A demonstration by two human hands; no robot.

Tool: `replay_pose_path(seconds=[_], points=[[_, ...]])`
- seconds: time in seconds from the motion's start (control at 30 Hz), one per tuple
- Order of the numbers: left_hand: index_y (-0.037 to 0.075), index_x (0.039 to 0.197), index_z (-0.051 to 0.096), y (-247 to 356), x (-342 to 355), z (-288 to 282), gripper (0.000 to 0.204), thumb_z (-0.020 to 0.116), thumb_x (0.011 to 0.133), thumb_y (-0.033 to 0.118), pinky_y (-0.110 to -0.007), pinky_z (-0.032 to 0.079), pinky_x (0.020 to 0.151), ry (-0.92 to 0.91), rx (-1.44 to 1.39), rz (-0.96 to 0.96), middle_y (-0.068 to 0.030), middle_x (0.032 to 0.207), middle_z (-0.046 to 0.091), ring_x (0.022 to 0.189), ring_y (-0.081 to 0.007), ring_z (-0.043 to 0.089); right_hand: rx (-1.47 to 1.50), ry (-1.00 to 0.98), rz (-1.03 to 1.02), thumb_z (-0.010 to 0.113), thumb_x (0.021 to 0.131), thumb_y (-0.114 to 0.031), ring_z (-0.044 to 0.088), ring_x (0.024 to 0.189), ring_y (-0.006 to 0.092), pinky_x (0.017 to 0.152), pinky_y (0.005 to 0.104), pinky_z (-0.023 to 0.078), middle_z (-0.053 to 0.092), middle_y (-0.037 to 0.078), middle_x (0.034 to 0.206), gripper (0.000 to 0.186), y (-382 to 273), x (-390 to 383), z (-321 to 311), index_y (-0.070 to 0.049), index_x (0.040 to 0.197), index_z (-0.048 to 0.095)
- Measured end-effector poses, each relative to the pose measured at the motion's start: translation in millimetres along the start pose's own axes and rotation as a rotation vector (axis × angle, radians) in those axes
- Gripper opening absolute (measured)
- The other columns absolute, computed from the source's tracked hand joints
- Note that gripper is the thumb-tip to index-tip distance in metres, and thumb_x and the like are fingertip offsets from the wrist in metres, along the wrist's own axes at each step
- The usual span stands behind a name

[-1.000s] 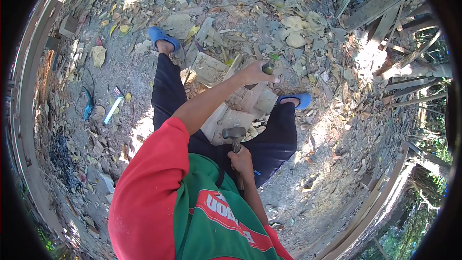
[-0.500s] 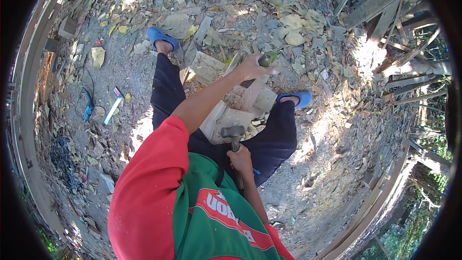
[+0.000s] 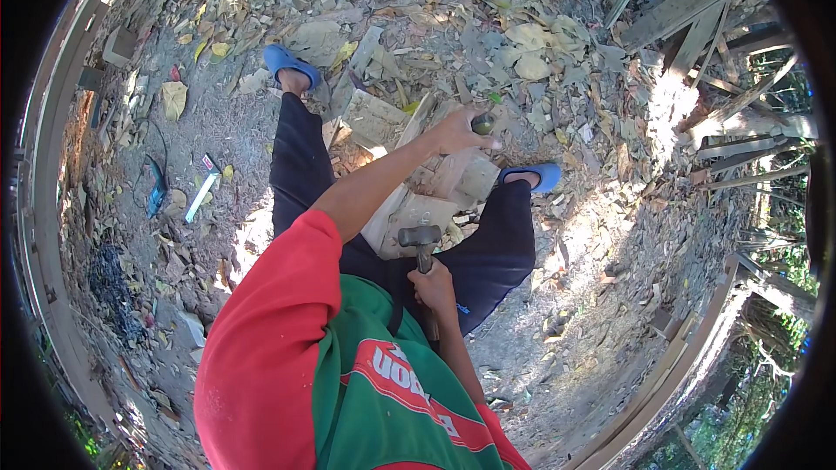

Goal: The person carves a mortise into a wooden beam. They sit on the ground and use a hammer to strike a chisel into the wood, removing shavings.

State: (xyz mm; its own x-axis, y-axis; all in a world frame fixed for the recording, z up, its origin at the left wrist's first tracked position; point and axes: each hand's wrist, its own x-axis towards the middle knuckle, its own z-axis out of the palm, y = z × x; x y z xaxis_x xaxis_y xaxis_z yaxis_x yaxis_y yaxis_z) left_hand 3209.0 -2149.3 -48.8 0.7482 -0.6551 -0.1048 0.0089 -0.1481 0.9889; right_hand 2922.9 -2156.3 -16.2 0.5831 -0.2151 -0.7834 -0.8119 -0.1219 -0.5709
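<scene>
My left hand (image 3: 459, 132) is stretched out over the wooden pieces, its fingers curled around a small dark green rounded object (image 3: 482, 124). I cannot make out its exact kind, and the hand covers part of it. Close to my body, my right hand (image 3: 433, 285) grips the handle of a hammer (image 3: 420, 236) just below its grey metal head. Between my legs, beneath both hands, lie a pale wooden block (image 3: 477, 177), a flat wooden piece (image 3: 423, 211) and another board (image 3: 374, 119) farther off.
My feet in blue clogs (image 3: 545, 178) stand either side of the wood. On the left lie a blue corded power tool (image 3: 157, 188) and a pale straight strip (image 3: 202, 198). Dry leaves (image 3: 529, 48) litter the ground. Planks (image 3: 688, 17) are piled at the far right.
My left hand has come slightly nearer with the dark green object in it, its fingers now lower over the wood. The hammer and my right hand have barely moved.
</scene>
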Motion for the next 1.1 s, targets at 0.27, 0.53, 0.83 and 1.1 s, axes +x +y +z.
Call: replay_pose_path(seconds=[0.27,0.53,0.83,1.1], points=[[-0.009,0.133,0.047,7.4,-10.1,-6.2,0.094,0.081,0.067,0.050,-0.035,0.044,0.093,-0.170,-0.008,-0.044,-0.0199,0.114,0.061,0.104,-0.0248,0.058,0.153,0.260,-0.365,0.072,0.079,-0.015,0.048,0.045,0.0065,0.041,0.0230,0.039,0.053,0.001,0.063,0.030,-124.6,-56.3,-120.5,-0.001,0.101,0.055],[-0.003,0.124,0.057,5.1,-6.9,0.7,0.080,0.081,0.068,0.048,-0.035,0.045,0.089,-0.170,-0.009,-0.014,-0.0169,0.110,0.065,0.099,-0.0213,0.058,0.391,0.678,-1.646,0.051,0.089,-0.020,0.051,0.055,0.0166,0.056,0.0285,0.042,0.050,0.005,0.063,0.022,-315.9,-185.0,-294.6,-0.010,0.069,0.051],[0.002,0.107,0.062,-18.2,37.9,-24.9,0.053,0.078,0.074,0.040,-0.030,0.046,0.069,0.191,0.191,0.364,-0.0018,0.077,0.061,0.074,-0.0105,0.055,-0.290,0.718,-0.797,0.066,0.076,-0.018,0.057,0.052,0.0290,0.054,0.0389,0.047,0.062,0.016,0.068,0.028,-185.4,59.2,-131.6,0.001,0.095,0.059],[0.004,0.094,0.062,-11.5,39.7,4.6,0.042,0.081,0.071,0.034,-0.030,0.045,0.068,-0.022,0.012,0.005,-0.0009,0.077,0.059,0.071,-0.0114,0.053,0.187,0.547,-0.526,0.063,0.081,-0.002,0.047,0.044,0.0074,0.042,0.0233,0.036,0.050,0.002,0.058,0.012,-151.9,-50.3,-146.9,-0.003,0.081,0.051]])
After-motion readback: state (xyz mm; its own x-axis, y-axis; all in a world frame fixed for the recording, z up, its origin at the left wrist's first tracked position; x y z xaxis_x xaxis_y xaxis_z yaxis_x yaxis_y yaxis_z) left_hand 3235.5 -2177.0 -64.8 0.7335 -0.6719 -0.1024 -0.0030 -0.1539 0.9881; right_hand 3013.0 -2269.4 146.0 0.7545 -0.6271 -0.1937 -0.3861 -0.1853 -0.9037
